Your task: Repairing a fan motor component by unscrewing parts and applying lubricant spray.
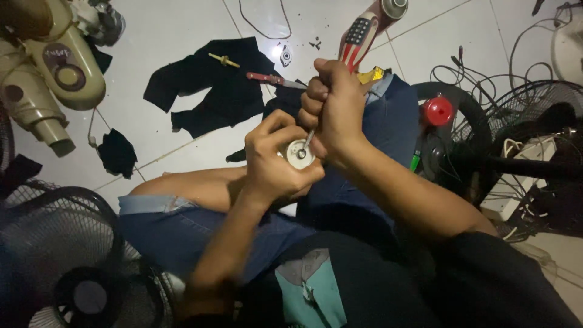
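I sit on a white tiled floor with my legs crossed. My left hand [273,159] is wrapped around a small round white part [299,153] with a metal centre, held over my lap. My right hand [333,103] is closed in a fist on a screwdriver with a red, white and blue striped handle [359,35]. Its thin metal shaft [308,141] points down into the middle of the white part. The two hands touch each other above my jeans.
Black cloth [212,85] lies on the floor with a red-handled knife [273,79] and a small yellow tool [224,60]. Beige fan motor housings [51,67] stand at upper left. Black fan grilles sit at lower left [57,243] and right [534,109], with a red knob [438,111] and cables.
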